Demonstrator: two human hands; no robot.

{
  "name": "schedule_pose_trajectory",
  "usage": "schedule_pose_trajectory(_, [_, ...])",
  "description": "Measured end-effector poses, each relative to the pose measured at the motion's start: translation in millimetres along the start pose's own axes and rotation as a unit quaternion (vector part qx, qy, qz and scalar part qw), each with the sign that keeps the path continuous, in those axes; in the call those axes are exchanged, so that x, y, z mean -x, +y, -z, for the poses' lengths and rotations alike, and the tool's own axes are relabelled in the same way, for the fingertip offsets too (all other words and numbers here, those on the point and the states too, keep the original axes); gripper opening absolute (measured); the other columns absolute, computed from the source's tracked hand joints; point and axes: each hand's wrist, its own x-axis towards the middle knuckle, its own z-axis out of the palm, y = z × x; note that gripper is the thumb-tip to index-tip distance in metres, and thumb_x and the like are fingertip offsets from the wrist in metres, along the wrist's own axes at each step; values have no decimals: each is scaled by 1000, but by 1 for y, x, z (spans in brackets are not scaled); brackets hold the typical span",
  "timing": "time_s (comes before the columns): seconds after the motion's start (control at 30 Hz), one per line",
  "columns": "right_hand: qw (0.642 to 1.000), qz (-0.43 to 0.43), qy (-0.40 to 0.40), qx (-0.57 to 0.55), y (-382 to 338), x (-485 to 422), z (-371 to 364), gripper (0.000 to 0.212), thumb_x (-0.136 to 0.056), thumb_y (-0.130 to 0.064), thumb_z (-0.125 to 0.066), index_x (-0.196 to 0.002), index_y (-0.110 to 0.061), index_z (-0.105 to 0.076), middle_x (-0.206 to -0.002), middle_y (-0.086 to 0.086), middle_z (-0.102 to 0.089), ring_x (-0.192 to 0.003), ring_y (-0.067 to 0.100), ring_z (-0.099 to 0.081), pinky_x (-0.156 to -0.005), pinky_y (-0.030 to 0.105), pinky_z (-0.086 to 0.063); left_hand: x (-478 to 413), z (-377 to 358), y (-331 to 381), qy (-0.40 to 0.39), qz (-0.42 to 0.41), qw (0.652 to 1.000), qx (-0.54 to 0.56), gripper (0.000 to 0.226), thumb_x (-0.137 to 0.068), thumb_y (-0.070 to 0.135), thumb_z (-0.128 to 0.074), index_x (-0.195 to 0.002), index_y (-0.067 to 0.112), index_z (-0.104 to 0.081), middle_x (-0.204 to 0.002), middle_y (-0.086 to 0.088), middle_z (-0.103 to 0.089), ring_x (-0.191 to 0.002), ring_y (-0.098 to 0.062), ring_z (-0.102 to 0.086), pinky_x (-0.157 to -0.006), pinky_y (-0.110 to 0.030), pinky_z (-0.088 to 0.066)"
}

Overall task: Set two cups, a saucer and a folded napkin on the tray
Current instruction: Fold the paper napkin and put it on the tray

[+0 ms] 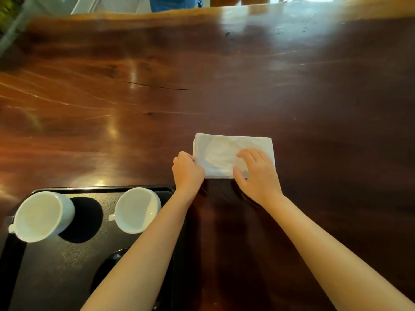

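A white napkin (224, 151), folded into a rectangle, lies on the wooden table right of the black tray (51, 265). My left hand (187, 171) pinches its near left corner. My right hand (258, 173) rests flat on its near right part, fingers spread, thumb at the near edge. Two white cups stand on the tray: one (41, 215) at the far left, standing on a black saucer (86, 218), the other (137, 211) at the far right. A second dark saucer (107, 265) shows under my left forearm, partly hidden.
The dark, glossy wooden table (202, 75) stretches far ahead and to the right. Beyond its far edge stands something blue (175, 3). The tray's right rim runs under my left forearm.
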Motion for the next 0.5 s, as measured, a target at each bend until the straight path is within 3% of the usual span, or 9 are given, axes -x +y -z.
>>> schedule_pose_trajectory(0.1, [994, -30, -94, 57, -18, -31, -11, 54, -98, -34, -37, -146, -12, -29, -155, 7, -28, -145, 27, -20, -119, 44, -15, 2, 2, 4, -2, -4, 1000, 5, 31, -80, -8, -52, -105, 8, -44, -121, -13, -47, -100, -29, -51, -75, -33, -45])
schedule_pose_trajectory(0.17, [981, -1, -163, 107, -28, -43, -29, 59, -99, -40, -25, -151, -16, -10, -161, 3, -8, -148, 25, -3, -119, 46, -2, 4, 2, 5, -4, -32, 999, -2, 46, -82, -5, -52, -123, 15, -41, -126, -11, -41, -104, -27, -48, -77, -32, -43])
schedule_pose_trajectory(0.27, [963, 51, -189, 185, -31, -40, -44, 66, -94, -49, -8, -151, -16, -8, -161, 5, -8, -148, 28, -4, -118, 50, -2, 6, 1, 4, -12, -69, 996, -47, 51, -88, 1, -49, -133, 23, -40, -128, -9, -41, -112, -27, -46, -81, -32, -44])
schedule_pose_trajectory(0.37, [962, 62, -188, 188, -17, -37, -41, 66, -94, -52, -9, -151, -19, -6, -161, 2, -4, -148, 26, -1, -118, 48, -1, 5, 2, 4, -24, -63, 996, -60, 54, -85, -4, -48, -132, 21, -43, -128, -9, -40, -114, -28, -46, -82, -33, -46])
schedule_pose_trajectory(0.5, [970, -12, -162, 179, 19, -25, -20, 68, -91, -54, -6, -151, -23, 2, -161, -3, 3, -148, 21, 7, -119, 43, 2, 4, 3, 5, -41, -64, 994, -81, 61, -80, -11, -46, -131, 21, -42, -126, -10, -39, -111, -30, -46, -78, -35, -46])
